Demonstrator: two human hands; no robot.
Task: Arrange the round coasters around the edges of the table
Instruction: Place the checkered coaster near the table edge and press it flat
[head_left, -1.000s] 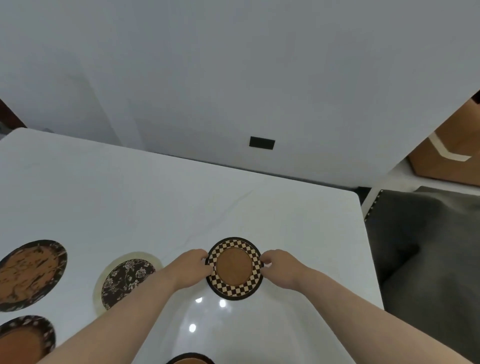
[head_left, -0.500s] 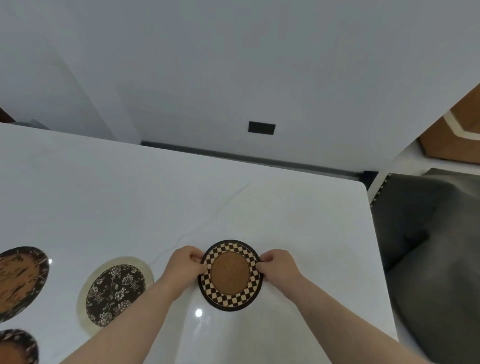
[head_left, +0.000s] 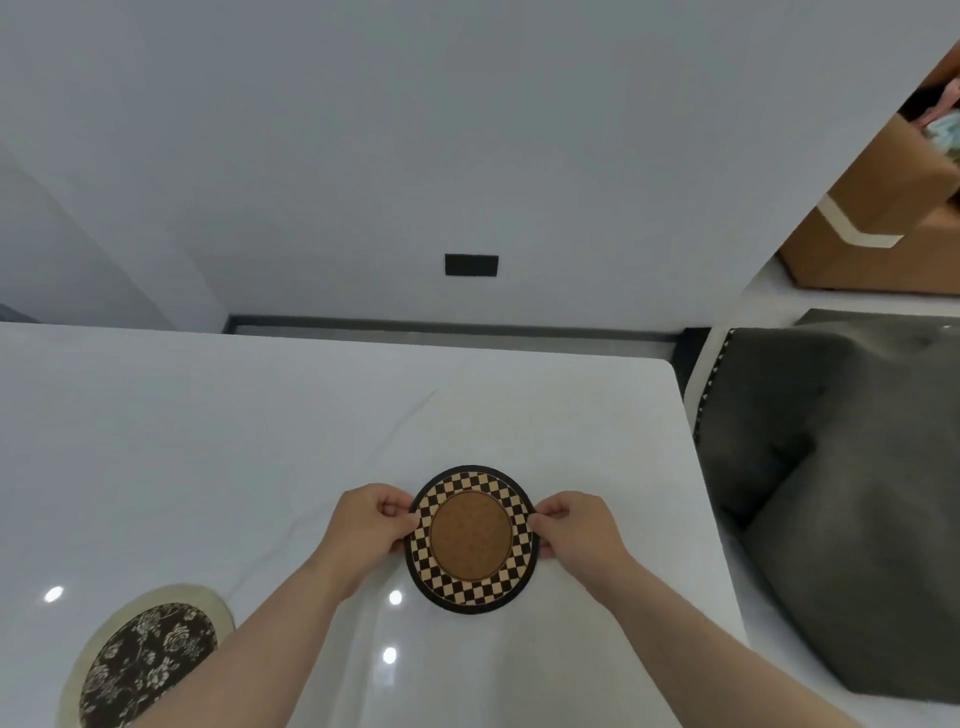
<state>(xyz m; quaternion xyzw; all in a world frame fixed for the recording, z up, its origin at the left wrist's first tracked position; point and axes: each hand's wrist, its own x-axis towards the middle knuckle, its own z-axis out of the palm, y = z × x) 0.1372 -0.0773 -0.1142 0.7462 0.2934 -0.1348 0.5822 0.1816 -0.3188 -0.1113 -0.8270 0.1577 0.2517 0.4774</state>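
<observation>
A round checkered coaster (head_left: 471, 538) with a brown cork middle is over the white table (head_left: 260, 441), toward its right side. My left hand (head_left: 371, 525) pinches its left rim and my right hand (head_left: 574, 530) pinches its right rim. I cannot tell whether the coaster rests on the table or hovers just above it. A second round coaster (head_left: 140, 660), cream-rimmed with a dark floral middle, lies at the lower left, partly hidden by my left forearm.
The table's far edge (head_left: 415, 347) runs along a white wall, and its right edge (head_left: 696, 493) borders a dark grey upholstered chair (head_left: 841, 493). A cardboard box (head_left: 878, 208) stands at the upper right.
The view has swung right and closer, so the coasters at the far left have left the frame. Both hands keep their grip on the checkered coaster, now slightly nearer the table's far right corner.
</observation>
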